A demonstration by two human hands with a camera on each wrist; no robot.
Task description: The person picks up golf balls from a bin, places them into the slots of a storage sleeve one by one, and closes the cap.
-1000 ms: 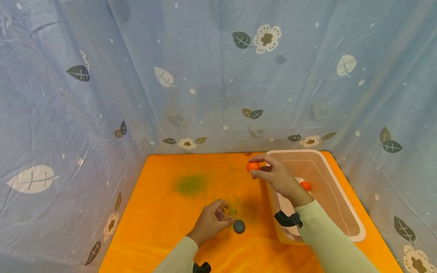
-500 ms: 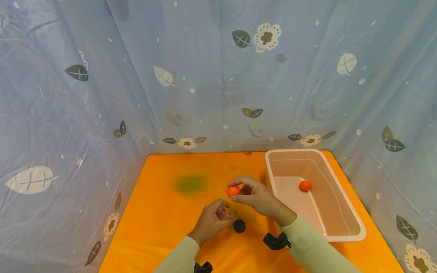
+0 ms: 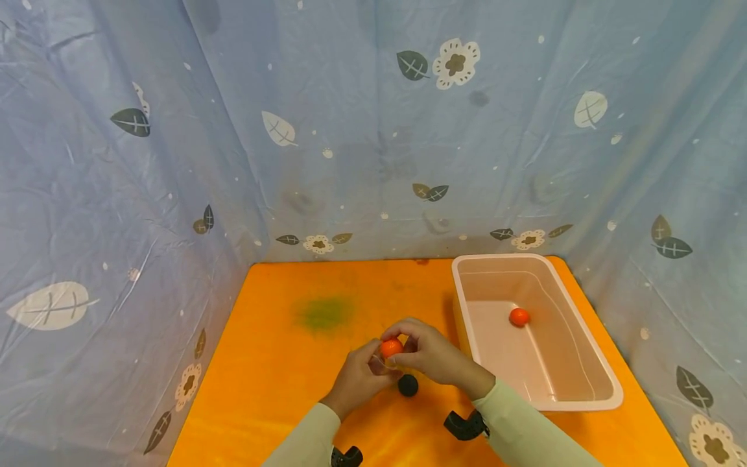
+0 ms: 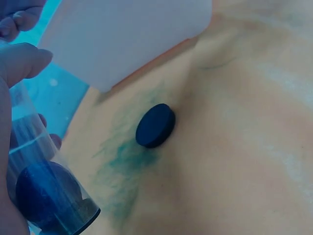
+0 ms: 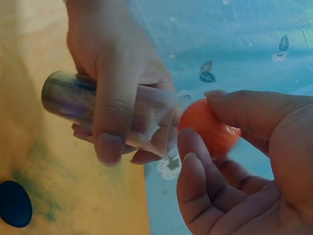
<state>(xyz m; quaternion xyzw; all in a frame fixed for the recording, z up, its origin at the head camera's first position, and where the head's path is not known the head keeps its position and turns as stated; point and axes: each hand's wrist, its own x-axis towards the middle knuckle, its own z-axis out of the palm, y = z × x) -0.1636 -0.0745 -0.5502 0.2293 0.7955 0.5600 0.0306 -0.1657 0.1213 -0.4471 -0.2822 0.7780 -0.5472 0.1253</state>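
A blue patterned curtain point(image 3: 350, 130) hangs behind and to both sides of an orange table point(image 3: 280, 389). Low over it, an orange ball point(image 3: 391, 348) sits at the mouth of a clear tube point(image 5: 146, 107). That is the fresh change: a second ago the ball was up beside the tub's rim, and the right hand point(image 3: 434, 353) has since carried it down and leftward to the tube, while the left hand point(image 3: 357, 381) has stayed about where it was. Ball and tube are now together, seemingly lined up; whether the ball touches the lip is hard to tell. The right thumb and fingertips stand a ball's width apart, pinching the ball between them. The left hand grips the tube, thumb across the near side and fingers curled round the other, leaving both ends uncovered. Inside, near the far end, lies a dark ball point(image 4: 48, 191). Just beside the hands, a black disc point(image 3: 408, 385) rests on the table. Farther right stands a pale tub point(image 3: 502, 353), with a second orange ball point(image 3: 519, 317) on its floor.
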